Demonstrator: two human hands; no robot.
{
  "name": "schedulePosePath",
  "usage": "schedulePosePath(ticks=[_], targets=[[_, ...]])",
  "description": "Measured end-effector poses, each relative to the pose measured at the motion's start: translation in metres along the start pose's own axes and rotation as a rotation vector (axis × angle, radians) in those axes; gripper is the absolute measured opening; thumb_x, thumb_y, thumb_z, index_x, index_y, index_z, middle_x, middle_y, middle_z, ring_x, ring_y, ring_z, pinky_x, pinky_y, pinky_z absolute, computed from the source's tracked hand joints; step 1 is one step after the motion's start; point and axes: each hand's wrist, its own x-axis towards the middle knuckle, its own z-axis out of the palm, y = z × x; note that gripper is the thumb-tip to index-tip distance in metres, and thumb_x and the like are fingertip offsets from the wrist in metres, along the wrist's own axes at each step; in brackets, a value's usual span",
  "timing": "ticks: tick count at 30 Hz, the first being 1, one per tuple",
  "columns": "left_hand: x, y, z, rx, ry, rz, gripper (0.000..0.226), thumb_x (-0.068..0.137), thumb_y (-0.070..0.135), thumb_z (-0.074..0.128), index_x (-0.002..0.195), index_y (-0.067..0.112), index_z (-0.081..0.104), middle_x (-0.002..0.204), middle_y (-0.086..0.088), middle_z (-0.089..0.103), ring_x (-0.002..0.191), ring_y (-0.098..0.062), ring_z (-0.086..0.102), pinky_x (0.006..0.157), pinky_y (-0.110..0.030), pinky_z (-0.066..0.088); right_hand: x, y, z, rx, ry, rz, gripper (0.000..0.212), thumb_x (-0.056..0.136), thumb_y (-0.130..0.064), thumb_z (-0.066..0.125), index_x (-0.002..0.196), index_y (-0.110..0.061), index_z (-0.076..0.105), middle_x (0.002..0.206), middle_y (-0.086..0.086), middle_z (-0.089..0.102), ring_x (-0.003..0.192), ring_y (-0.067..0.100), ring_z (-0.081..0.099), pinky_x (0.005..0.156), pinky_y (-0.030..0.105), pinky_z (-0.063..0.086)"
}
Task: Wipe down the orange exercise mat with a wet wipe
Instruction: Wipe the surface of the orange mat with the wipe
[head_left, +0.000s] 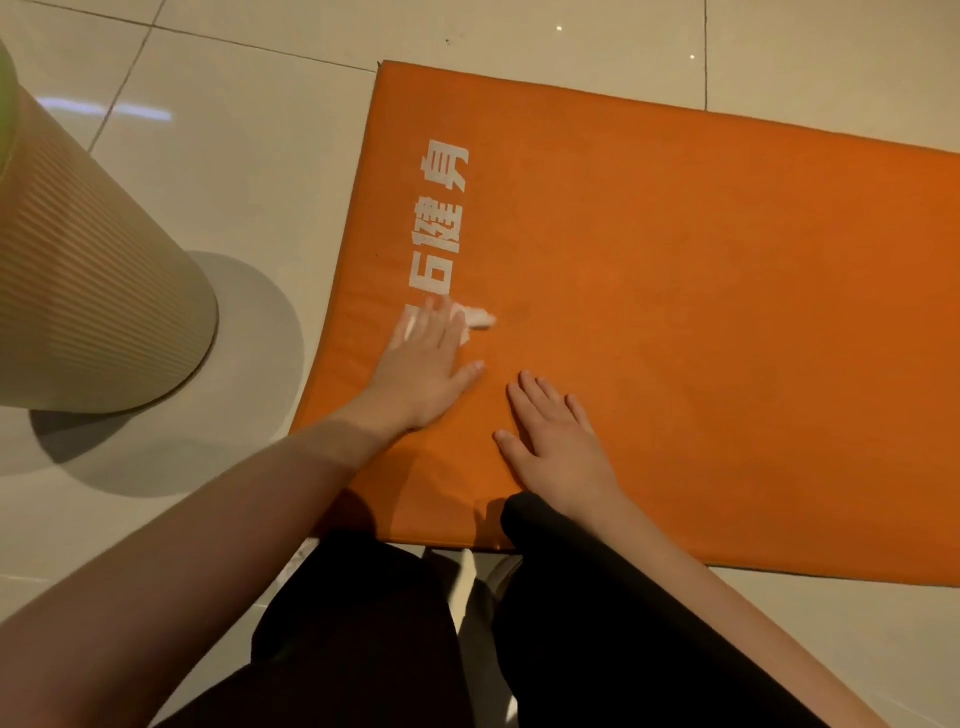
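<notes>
From my seat I see the orange mat (701, 312) lying flat on the tiled floor (249, 171), its left end toward me and the rest running off to the right edge of view. The wet wipe (475, 318) sits on the mat's near-left part, just below the white lettering (439, 218), bunched up, with a small crumpled tail poking out to the right of the fingers.

My left hand (426, 364) lies flat over the wipe with fingers straight and spread - it presses the wipe down rather than gripping it. My right hand (556, 441) rests palm-down on the bare mat just to the right, fingers straight, holding nothing; I judge it is there to brace me and keep the mat from sliding on the glossy tiles.

The mat looks like a padded slab with a vinyl-type skin and a stitched edge: soft under pressure, smooth, probably a little slick once damp. I don't need to lift it, only keep it pinned. The wipe is the fussy part - thin, limp and light, so it will roll into a rope under a flat palm, as its tail suggests. I'd spread it flatter under the fingers before each stroke.

Most of the surface to the right looks unwiped as far as I can judge. A rolled beige mat (93, 291) stands on end on the floor to the left, apart from the orange one.
</notes>
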Motion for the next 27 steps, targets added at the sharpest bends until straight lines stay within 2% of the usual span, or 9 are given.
schedulePosePath(ticks=[2,4,7,10,12,15,20,24,27], targets=[[-0.017,0.006,0.008,0.033,0.002,0.13,0.072,0.101,0.057,0.018,0.156,0.018,-0.007,0.162,-0.001,-0.017,0.149,-0.016,-0.018,0.12,-0.038,-0.011,0.002,0.0,0.002,-0.006,-0.001,0.001,0.063,0.104,-0.047,0.029,0.157,-0.021,0.007,0.164,-0.005,-0.003,0.149,0.009,-0.007,0.116,0.028,-0.013],[-0.016,0.001,0.01,0.03,-0.02,0.181,0.07,0.101,0.056,0.017,0.156,0.02,-0.007,0.162,0.001,-0.016,0.149,-0.013,-0.017,0.12,-0.035,-0.011,0.004,-0.002,0.003,-0.005,0.001,0.005,0.064,0.103,-0.048,0.03,0.157,-0.021,0.008,0.164,-0.006,-0.003,0.15,0.009,-0.007,0.115,0.027,-0.014],[0.017,-0.006,-0.005,0.016,-0.035,0.092,0.068,0.102,0.054,0.015,0.156,0.018,-0.008,0.163,-0.001,-0.017,0.149,-0.015,-0.018,0.12,-0.037,-0.01,0.005,0.0,0.004,0.013,0.006,0.003,0.067,0.1,-0.053,0.026,0.156,-0.021,0.009,0.163,-0.006,-0.002,0.15,0.009,-0.006,0.114,0.026,-0.015],[0.034,-0.004,-0.006,0.01,0.02,-0.001,0.07,0.102,0.054,0.017,0.156,0.016,-0.007,0.162,-0.003,-0.018,0.149,-0.019,-0.019,0.12,-0.04,-0.009,0.005,0.001,0.004,0.025,-0.017,0.005,0.076,0.089,-0.057,0.015,0.156,-0.023,0.008,0.163,-0.008,-0.003,0.149,0.007,-0.007,0.113,0.025,-0.017],[0.023,0.004,0.004,0.039,0.077,0.057,0.071,0.102,0.054,0.019,0.157,0.016,-0.004,0.163,-0.004,-0.016,0.149,-0.019,-0.018,0.12,-0.039,-0.01,0.006,0.001,0.005,0.021,-0.026,0.007,0.079,0.086,-0.059,0.011,0.156,-0.023,0.007,0.163,-0.009,-0.005,0.147,0.005,-0.011,0.113,0.025,-0.018],[0.017,0.0,0.01,0.069,0.064,0.196,0.067,0.103,0.052,0.018,0.156,0.019,-0.005,0.163,-0.001,-0.016,0.149,-0.016,-0.019,0.119,-0.036,-0.013,0.008,0.001,0.006,0.018,-0.014,0.004,0.092,0.075,-0.066,-0.004,0.156,-0.023,0.004,0.162,-0.009,-0.008,0.14,-0.001,-0.018,0.111,0.024,-0.021],[0.063,-0.014,-0.015,0.025,0.127,-0.007,0.064,0.104,0.05,0.019,0.157,0.018,0.001,0.164,-0.003,-0.012,0.149,-0.019,-0.017,0.12,-0.04,-0.011,0.011,0.004,0.006,0.042,-0.015,-0.01,0.097,0.07,-0.066,-0.007,0.156,-0.024,0.003,0.159,-0.012,-0.012,0.137,-0.002,-0.022,0.11,0.024,-0.023],[0.053,-0.007,-0.005,0.084,0.211,0.056,0.062,0.104,0.048,0.017,0.157,0.015,0.015,0.165,0.0,0.002,0.151,-0.019,-0.009,0.121,-0.042,-0.009,0.012,0.002,0.007,0.071,-0.005,-0.021,0.097,0.069,-0.064,-0.007,0.156,-0.022,0.007,0.16,-0.01,-0.009,0.136,0.0,-0.023,0.106,0.021,-0.027],[0.043,-0.004,0.003,0.102,0.226,0.019,0.062,0.102,0.046,0.011,0.155,0.015,0.021,0.163,-0.006,0.015,0.151,-0.023,0.003,0.12,-0.04,-0.004,0.014,0.004,0.01,0.136,0.047,-0.039,0.091,0.077,-0.061,0.001,0.155,-0.017,0.015,0.162,-0.005,0.0,0.14,0.006,-0.019,0.109,0.021,-0.025]])
